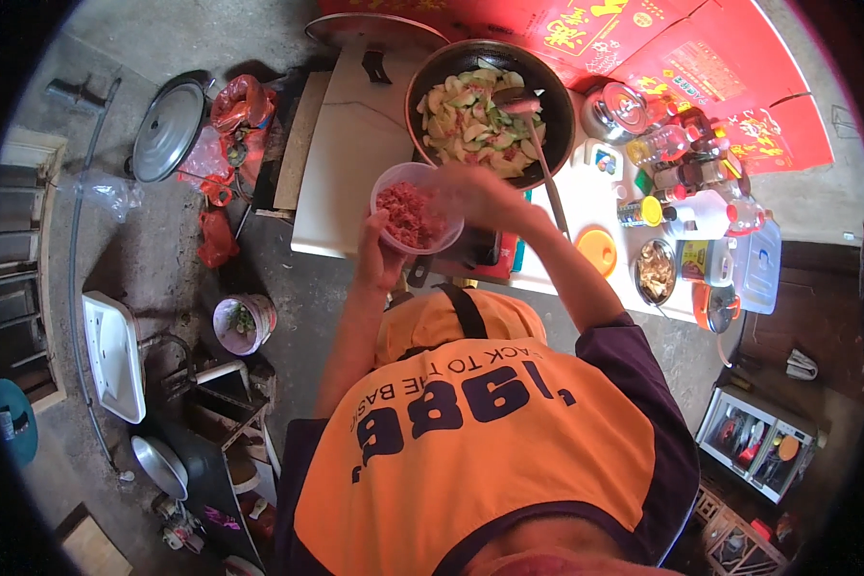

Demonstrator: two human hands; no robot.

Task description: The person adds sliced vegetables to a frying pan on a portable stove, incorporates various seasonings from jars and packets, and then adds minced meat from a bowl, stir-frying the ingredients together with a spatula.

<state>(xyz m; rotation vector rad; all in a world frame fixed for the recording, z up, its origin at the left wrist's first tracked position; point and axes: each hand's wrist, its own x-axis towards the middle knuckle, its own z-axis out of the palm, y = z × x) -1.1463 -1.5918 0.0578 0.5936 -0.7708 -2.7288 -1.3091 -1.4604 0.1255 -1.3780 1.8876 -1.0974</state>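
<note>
My left hand (380,252) holds a clear plastic bowl (452,234) of raw minced meat (407,214) just in front of a wok. Over the bowl's right side is my right hand (475,198), blurred, its fingertips partly hidden; whether it grips anything cannot be seen. The wok (566,137) holds sliced pale green vegetables (461,122) with small reddish bits among them. A spatula (540,155) rests in it, its handle leaning out over the near rim.
Right of the wok stand a metal pot (608,119), several bottles (659,144), an orange lid (596,252) and a metal dish of food (655,272). Red printed cardboard (691,65) lines the counter's back. A bucket (245,324) is on the floor at left.
</note>
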